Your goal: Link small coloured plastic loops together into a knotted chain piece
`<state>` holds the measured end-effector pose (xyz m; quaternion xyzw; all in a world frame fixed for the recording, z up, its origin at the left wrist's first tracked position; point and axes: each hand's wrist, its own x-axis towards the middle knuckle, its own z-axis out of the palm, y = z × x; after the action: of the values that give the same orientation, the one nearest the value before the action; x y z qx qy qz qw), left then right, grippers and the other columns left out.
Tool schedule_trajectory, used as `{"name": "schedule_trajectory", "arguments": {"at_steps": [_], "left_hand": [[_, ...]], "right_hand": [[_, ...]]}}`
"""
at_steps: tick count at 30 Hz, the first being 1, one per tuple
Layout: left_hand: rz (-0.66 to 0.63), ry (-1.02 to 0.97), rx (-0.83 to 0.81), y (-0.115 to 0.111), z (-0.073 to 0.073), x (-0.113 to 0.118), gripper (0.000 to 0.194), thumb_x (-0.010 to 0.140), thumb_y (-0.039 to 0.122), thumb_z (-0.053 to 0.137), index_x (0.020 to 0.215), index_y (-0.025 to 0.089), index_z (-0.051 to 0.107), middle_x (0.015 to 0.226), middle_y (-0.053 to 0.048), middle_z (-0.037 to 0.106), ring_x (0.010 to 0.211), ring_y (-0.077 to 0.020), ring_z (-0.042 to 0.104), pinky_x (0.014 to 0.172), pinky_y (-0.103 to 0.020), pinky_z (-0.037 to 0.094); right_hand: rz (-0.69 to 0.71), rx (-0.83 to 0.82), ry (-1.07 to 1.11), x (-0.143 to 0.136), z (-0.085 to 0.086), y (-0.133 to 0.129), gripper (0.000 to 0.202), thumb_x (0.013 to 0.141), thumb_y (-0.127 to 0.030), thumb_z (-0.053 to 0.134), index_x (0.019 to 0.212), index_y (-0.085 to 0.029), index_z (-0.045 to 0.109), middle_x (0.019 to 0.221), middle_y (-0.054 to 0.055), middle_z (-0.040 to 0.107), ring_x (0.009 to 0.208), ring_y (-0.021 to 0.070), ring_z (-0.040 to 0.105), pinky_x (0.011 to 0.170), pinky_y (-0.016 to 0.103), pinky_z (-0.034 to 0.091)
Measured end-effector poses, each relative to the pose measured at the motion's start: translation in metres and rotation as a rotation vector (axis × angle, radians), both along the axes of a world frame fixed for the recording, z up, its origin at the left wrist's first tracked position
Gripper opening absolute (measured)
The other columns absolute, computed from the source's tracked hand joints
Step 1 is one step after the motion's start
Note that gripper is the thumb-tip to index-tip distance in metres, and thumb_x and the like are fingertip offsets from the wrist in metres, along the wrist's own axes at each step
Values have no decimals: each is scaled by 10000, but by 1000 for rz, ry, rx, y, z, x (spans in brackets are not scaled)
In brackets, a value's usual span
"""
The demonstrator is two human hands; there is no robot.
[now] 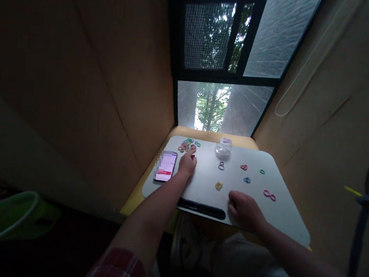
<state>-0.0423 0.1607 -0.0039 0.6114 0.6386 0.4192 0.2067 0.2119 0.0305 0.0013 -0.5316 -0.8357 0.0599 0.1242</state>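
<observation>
My left hand (188,162) reaches to the far left of the white tabletop (200,174). Its fingertips touch the near edge of a pile of coloured hair ties (186,143); the index finger is stretched out and nothing shows clearly held. Loosely curled into a fist, my right hand (244,207) rests at the near edge. Ahead of it lie separate hair ties: yellow (218,186), purple (221,166), red (243,167), blue (247,180), green (262,171) and a pink one (269,195) in a figure-eight shape. What is under the right fist is hidden.
A phone (165,167) with a lit screen lies left of my left forearm. Toward the back stands a clear round jar (223,148). A black slot strip (201,208) runs along the near edge. Walls flank the table, a window (222,107) is behind, and a green basket (9,218) is lower left.
</observation>
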Motion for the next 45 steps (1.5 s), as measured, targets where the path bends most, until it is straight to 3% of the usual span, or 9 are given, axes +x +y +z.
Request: {"name": "schedule_trajectory", "arguments": {"at_steps": [10, 18, 23, 25, 28, 32, 36, 40, 45], "left_hand": [[112, -52, -48, -21, 8, -13, 317, 907, 219, 536, 1189, 167, 672, 1003, -84, 744, 852, -168, 695, 759, -267, 538], [128, -27, 7, -14, 27, -20, 203, 868, 173, 563, 995, 180, 721, 1044, -66, 730, 957, -181, 676, 864, -287, 508], [-16, -29, 26, -39, 27, 3, 253, 859, 221, 606, 1105, 175, 644, 957, -48, 726, 798, -143, 684, 730, -241, 524], [-189, -53, 32, -59, 21, 19, 268, 837, 226, 630, 1100, 175, 635, 887, -32, 719, 739, -130, 672, 681, -227, 520], [-416, -68, 32, -93, 10, 45, 205, 828, 288, 643, 1005, 187, 661, 810, -15, 705, 701, -128, 649, 659, -232, 516], [-529, -161, 26, -121, -1, 67, 186, 820, 259, 632, 993, 200, 663, 901, -26, 722, 783, -133, 669, 726, -240, 533], [-555, -146, -14, -126, -7, 70, 160, 801, 229, 625, 955, 209, 668, 827, -15, 726, 723, -144, 663, 696, -258, 525], [-475, -140, 9, -123, -11, 68, 148, 790, 220, 630, 930, 220, 678, 796, -10, 715, 715, -153, 654, 690, -265, 508], [-465, -127, -14, -123, -12, 68, 153, 783, 200, 618, 909, 193, 704, 782, -8, 706, 668, -136, 626, 641, -234, 475]], "right_hand": [[3, 43, 6, 2, -2, -3, 84, 715, -148, 493, 699, -209, 439, 684, 2, 533, 636, 147, 430, 606, 258, 248], [2, 67, 4, 2, -5, -2, 70, 720, -147, 499, 707, -205, 462, 690, 0, 539, 644, 146, 440, 620, 263, 241], [-7, 62, 18, 2, -3, -2, 63, 719, -151, 521, 712, -202, 485, 687, -1, 544, 639, 144, 438, 619, 261, 241], [-8, 60, 33, 2, -2, -2, 60, 720, -151, 526, 717, -201, 493, 688, -2, 548, 638, 142, 438, 616, 258, 241], [-14, 59, 53, 3, -3, -2, 48, 727, -159, 531, 735, -200, 508, 692, -3, 559, 638, 139, 442, 613, 254, 247], [-23, 59, 61, 4, -4, -2, 43, 726, -159, 532, 750, -195, 532, 706, 0, 578, 657, 140, 465, 627, 252, 268], [-9, 43, 140, 4, -6, -3, 78, 731, -154, 534, 785, -193, 575, 717, -2, 598, 669, 141, 497, 641, 248, 309], [-19, -43, 413, -1, -11, 0, 190, 767, -148, 498, 902, -196, 623, 708, -17, 606, 643, 129, 527, 638, 232, 370], [-11, -104, 684, -9, -21, 10, 155, 772, -209, 505, 889, -182, 602, 700, -11, 613, 630, 133, 543, 613, 232, 419]]}}
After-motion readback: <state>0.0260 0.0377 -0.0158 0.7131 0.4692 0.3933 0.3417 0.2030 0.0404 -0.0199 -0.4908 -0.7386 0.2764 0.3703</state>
